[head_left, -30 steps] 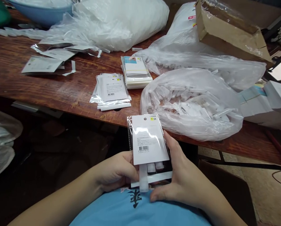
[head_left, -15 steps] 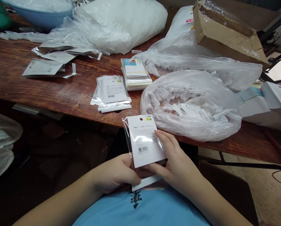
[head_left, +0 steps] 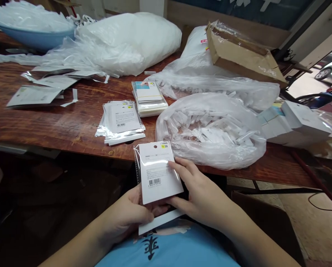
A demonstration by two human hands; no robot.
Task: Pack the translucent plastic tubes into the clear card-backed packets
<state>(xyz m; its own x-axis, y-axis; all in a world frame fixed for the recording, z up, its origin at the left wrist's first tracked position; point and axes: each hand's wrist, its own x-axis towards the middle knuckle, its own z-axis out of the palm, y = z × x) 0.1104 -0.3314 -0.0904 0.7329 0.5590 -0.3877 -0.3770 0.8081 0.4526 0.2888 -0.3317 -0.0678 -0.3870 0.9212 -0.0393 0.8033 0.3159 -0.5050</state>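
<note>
Between my two hands, just off the table's front edge, is a clear plastic packet (head_left: pixel 160 172) with a white printed card inside, marked 1,000 and bearing a barcode. My left hand (head_left: pixel 132 211) grips its lower left part, thumb on top near the white strip at the bottom. My right hand (head_left: pixel 192 187) holds the right side, fingertips on the card's face and thumb low. Some of the left fingers are hidden beneath the packet. Beyond it lies a stack of similar packets (head_left: pixel 121 120), and behind that a second pile (head_left: pixel 150 98) with blue-and-white cards.
An opened plastic bag (head_left: pixel 210 155) of small white pieces lies at the table's front. Loose packets (head_left: pixel 35 95) are at left. Behind stand a large white bag (head_left: pixel 143 40), a blue basin (head_left: pixel 40 39) and a cardboard box (head_left: pixel 244 59); white boxes (head_left: pixel 305 118) stand right.
The view has tilted up and shifted right, so more of the background shows. Both hands keep hold of the packet in nearly the same pose.
</note>
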